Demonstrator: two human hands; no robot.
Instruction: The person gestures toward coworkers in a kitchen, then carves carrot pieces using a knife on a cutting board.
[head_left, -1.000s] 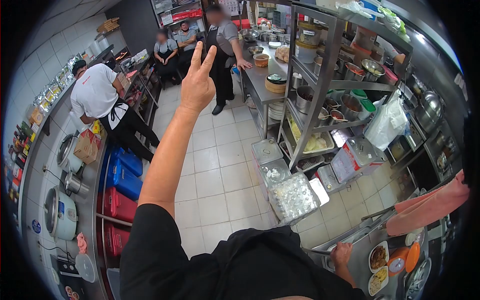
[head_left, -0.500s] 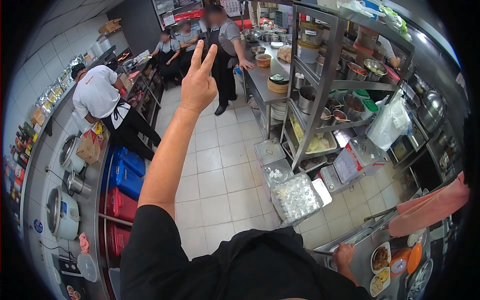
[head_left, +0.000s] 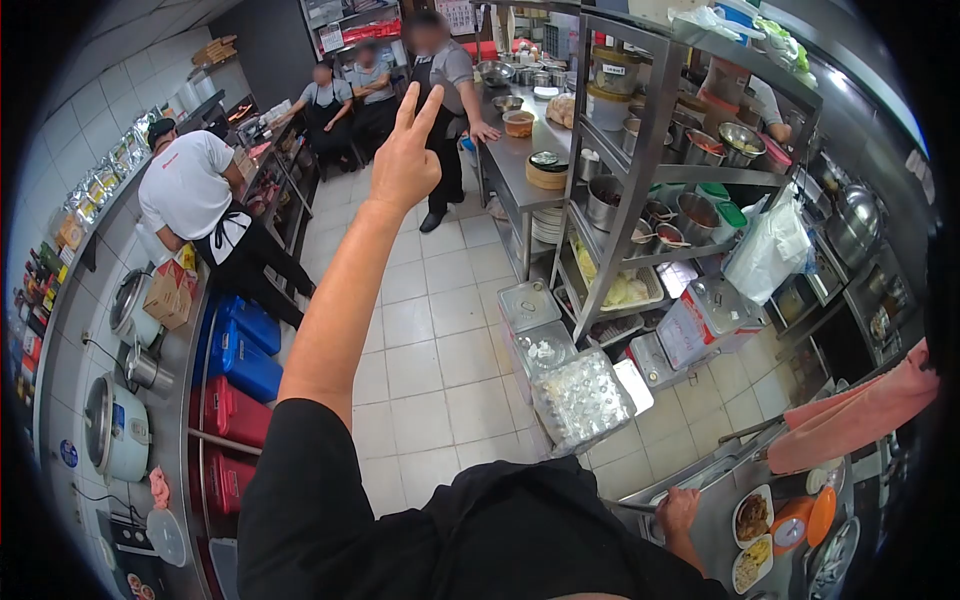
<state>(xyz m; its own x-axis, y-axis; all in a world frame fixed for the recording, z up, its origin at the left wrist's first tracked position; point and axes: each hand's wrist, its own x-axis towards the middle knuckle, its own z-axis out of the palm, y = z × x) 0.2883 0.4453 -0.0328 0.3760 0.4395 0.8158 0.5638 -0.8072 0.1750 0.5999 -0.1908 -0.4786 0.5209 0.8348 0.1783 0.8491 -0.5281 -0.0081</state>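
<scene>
My left hand (head_left: 405,160) is raised on an outstretched arm in the upper middle of the view, two fingers extended and apart, the others folded, nothing in it. Low on the right, my right hand (head_left: 678,510) rests with curled fingers at the edge of a steel counter (head_left: 715,490), on what looks like a metal rail or handle; what it holds is too small to name. To its right are a white dish of brown food (head_left: 752,517), a dish of yellow and pale food (head_left: 752,566) and an orange container (head_left: 793,524).
A steel shelf rack (head_left: 640,170) with pots stands right of centre. Lidded metal containers (head_left: 582,398) sit on the tiled floor (head_left: 420,390). A person in a white shirt (head_left: 190,180) bends at the left counter. Another person (head_left: 440,70) stands ahead; two sit behind.
My left hand has turned slightly and shifted a little to the right, still raised with two fingers out. The view has moved slightly. My right hand stays at the counter edge.
</scene>
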